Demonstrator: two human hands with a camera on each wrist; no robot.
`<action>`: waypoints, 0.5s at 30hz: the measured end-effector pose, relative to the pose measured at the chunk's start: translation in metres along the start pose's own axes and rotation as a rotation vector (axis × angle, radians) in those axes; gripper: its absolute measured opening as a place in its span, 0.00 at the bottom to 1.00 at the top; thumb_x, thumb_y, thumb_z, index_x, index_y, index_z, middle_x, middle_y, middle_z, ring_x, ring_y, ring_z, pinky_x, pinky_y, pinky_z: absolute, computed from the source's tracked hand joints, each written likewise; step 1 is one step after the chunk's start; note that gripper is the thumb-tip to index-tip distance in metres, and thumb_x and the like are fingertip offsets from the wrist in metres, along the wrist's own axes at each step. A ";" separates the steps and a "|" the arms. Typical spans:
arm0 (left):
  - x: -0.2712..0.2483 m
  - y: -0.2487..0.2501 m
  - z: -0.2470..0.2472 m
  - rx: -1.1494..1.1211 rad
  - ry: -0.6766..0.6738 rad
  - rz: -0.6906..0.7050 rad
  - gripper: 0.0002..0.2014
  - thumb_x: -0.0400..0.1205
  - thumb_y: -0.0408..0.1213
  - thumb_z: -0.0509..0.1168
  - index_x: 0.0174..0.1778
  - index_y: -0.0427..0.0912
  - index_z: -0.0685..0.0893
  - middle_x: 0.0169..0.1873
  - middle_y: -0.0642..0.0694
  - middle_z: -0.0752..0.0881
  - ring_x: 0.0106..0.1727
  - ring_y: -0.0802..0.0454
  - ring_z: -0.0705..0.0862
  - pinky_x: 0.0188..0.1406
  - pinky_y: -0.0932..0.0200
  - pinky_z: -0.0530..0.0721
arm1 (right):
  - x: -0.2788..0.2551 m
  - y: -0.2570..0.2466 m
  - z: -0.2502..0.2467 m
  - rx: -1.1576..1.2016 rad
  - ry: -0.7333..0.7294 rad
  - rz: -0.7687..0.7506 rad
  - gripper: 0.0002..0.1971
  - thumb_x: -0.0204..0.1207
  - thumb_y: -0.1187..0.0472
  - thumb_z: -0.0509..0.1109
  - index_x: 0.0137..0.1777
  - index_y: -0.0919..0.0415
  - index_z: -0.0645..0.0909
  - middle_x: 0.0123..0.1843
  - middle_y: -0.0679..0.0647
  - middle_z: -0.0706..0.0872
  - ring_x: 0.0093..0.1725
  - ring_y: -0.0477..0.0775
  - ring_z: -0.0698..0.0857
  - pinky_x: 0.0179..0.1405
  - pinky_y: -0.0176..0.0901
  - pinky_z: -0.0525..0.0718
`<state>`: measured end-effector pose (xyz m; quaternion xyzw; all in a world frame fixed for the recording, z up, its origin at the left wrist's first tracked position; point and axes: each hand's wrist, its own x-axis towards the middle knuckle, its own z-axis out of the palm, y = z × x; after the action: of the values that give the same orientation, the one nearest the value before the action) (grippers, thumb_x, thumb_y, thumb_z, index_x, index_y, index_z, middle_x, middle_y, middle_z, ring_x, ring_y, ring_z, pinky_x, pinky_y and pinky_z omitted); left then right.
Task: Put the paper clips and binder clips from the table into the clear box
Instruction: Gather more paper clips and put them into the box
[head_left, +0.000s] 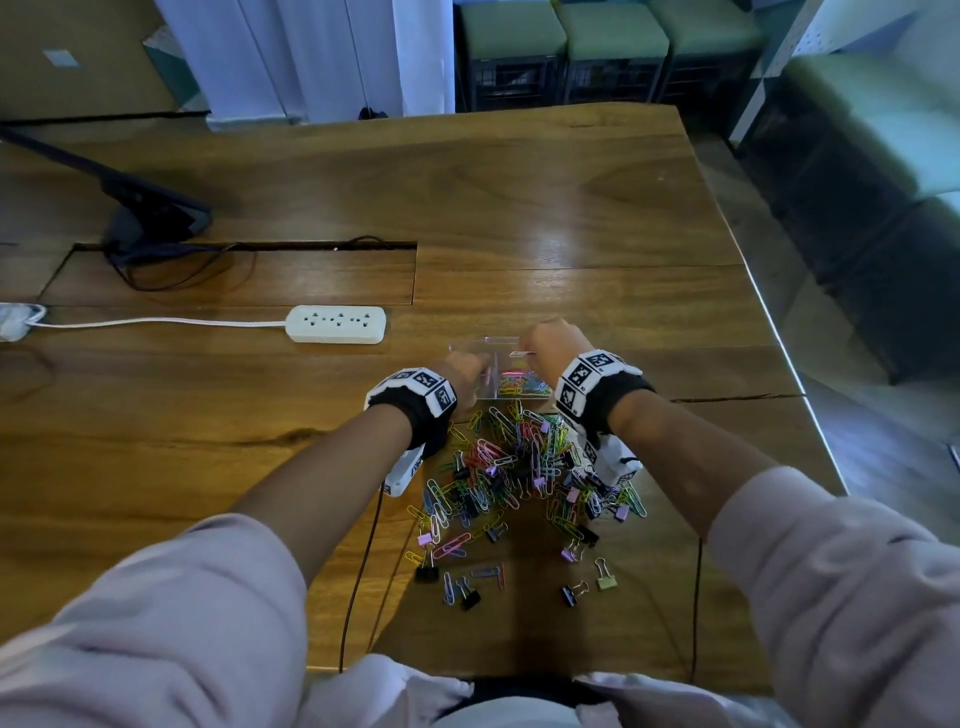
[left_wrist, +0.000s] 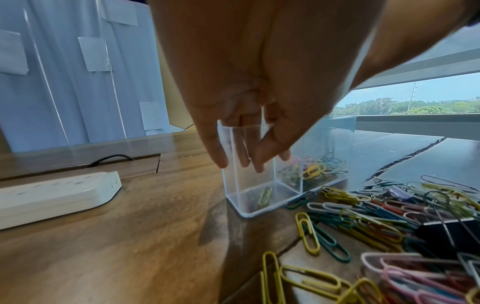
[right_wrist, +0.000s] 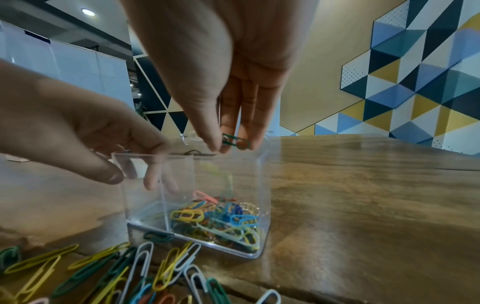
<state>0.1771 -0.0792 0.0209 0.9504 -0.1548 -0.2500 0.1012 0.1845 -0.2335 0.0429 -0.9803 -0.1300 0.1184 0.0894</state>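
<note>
The clear box (head_left: 467, 345) stands on the table just beyond a heap of coloured paper clips and binder clips (head_left: 519, 467). It has two compartments. The right compartment (right_wrist: 262, 195) holds many coloured paper clips, and the left one holds a single yellow clip (left_wrist: 265, 195). My left hand (left_wrist: 244, 164) reaches into the left compartment, fingers inside and thumb outside, holding the near wall. My right hand (right_wrist: 228, 148) hovers over the right compartment and pinches a green paper clip (right_wrist: 236, 142) between thumb and fingers. A blurred yellow clip (right_wrist: 221, 176) shows partway down inside that compartment.
A white power strip (head_left: 337, 324) lies left of the box, its cord running left. A dark stand (head_left: 156, 213) and cables sit by a slot in the table at the back left. Loose binder clips (head_left: 470, 597) lie near the front edge. The table's right edge (head_left: 779, 332) is close.
</note>
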 end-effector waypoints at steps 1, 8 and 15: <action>0.000 0.002 -0.001 0.005 -0.014 -0.003 0.16 0.79 0.20 0.59 0.61 0.37 0.76 0.58 0.39 0.83 0.61 0.41 0.81 0.63 0.50 0.79 | 0.000 0.000 0.001 -0.002 -0.007 -0.005 0.10 0.79 0.69 0.62 0.56 0.64 0.83 0.51 0.59 0.88 0.49 0.57 0.87 0.54 0.47 0.86; 0.002 0.005 0.007 0.034 -0.054 -0.019 0.15 0.79 0.20 0.58 0.60 0.36 0.72 0.54 0.35 0.83 0.52 0.38 0.84 0.54 0.48 0.83 | -0.006 0.004 0.006 0.015 -0.063 -0.048 0.13 0.84 0.60 0.57 0.50 0.63 0.83 0.48 0.58 0.88 0.45 0.56 0.87 0.51 0.45 0.85; 0.000 0.005 0.007 0.081 -0.043 0.000 0.14 0.78 0.20 0.59 0.58 0.35 0.72 0.51 0.35 0.84 0.51 0.37 0.84 0.49 0.48 0.83 | -0.013 0.015 0.007 -0.014 0.009 -0.114 0.17 0.83 0.53 0.55 0.59 0.62 0.81 0.47 0.56 0.87 0.42 0.54 0.85 0.50 0.48 0.86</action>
<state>0.1723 -0.0845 0.0166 0.9481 -0.1671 -0.2639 0.0591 0.1736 -0.2502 0.0359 -0.9724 -0.1861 0.1080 0.0899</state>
